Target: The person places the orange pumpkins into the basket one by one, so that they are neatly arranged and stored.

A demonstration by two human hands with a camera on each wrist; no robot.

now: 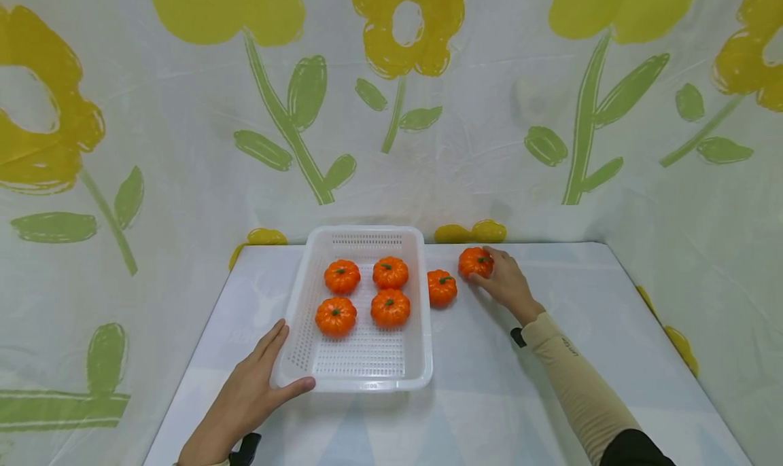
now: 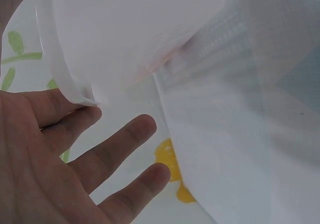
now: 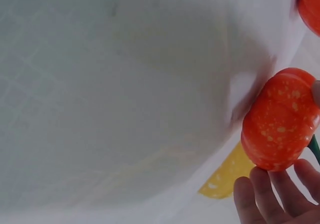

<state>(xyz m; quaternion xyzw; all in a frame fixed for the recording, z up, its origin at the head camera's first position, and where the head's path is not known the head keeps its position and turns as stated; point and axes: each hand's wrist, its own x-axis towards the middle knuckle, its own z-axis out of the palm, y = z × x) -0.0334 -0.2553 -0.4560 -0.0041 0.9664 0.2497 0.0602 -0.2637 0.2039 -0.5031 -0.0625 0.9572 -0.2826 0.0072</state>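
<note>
A white plastic basket (image 1: 373,364) with perforated walls and floor holds several small orange pumpkins with green stems, among them a front-left pumpkin (image 1: 336,317). My left hand (image 1: 245,384) is at its near left corner, thumb along the front rim and the fingers, fairly straight, against the left side. In the left wrist view two fingertips (image 2: 92,113) touch the rim while the other fingers spread apart. On the right, my right hand (image 1: 506,282) pinches another pumpkin (image 3: 282,121) between thumb and fingertips. A further pumpkin (image 1: 442,288) sits close beside the basket's right wall.
Everything stands on a white-covered table (image 1: 489,398), whose back edge lies just behind the basket. A pale curtain (image 1: 477,126) printed with yellow flowers and green leaves hangs behind and on both sides.
</note>
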